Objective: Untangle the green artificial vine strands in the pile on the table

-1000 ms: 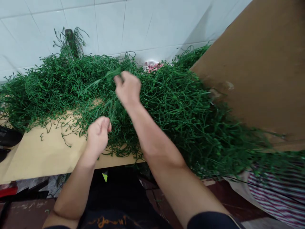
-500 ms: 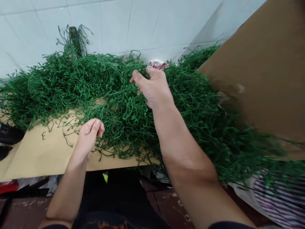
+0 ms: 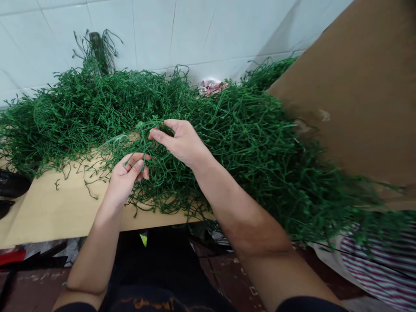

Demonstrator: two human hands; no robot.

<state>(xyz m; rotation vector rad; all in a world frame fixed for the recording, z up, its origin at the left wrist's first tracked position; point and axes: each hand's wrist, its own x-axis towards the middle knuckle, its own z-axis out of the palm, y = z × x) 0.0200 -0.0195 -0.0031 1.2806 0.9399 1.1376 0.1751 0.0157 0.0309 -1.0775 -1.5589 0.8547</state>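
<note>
A long heap of tangled green stems (image 3: 247,134), thin and branching with small budded tips, spreads in front of me. My left hand (image 3: 125,175) is at the near edge of the heap, its thumb and fingers closed on a green stem (image 3: 144,149). Just above and to the right, my right hand (image 3: 178,141) pinches at the upper part of green stems between thumb and fingers. Its fingertips are partly lost among the strands, so exactly how many it grips is unclear.
Brown cardboard (image 3: 74,208) lies under the heap, with a few loose stems on it. A large cardboard panel (image 3: 357,95) rises at the right. White tiled wall (image 3: 201,30) stands behind. Striped cloth (image 3: 377,264) is low at the right, a black object (image 3: 13,184) at the left.
My right hand has come down and left from the back of the heap, close to my left hand. My left hand stays nearly in place, its fingers slightly more spread around the stem.
</note>
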